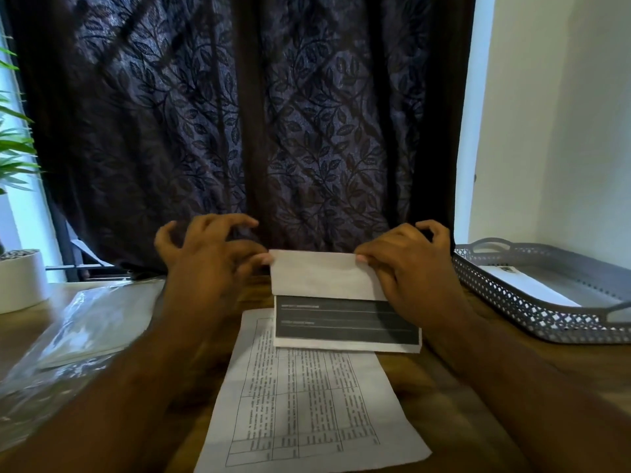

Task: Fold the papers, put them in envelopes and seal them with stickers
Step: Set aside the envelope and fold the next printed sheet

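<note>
At the middle of the table, the left hand and right hand each have fingers clamped on a far corner of the half-folded paper, whose near edge overlaps 1 printed sheet lying flat.

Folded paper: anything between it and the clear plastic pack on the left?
Nothing separate does. The left hand and right hand pinch the folded paper at its top corners; only the person's own left forearm lies between it and the plastic pack.

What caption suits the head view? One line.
Left hand and right hand pinch a folded paper over a printed sheet on the table.
</note>
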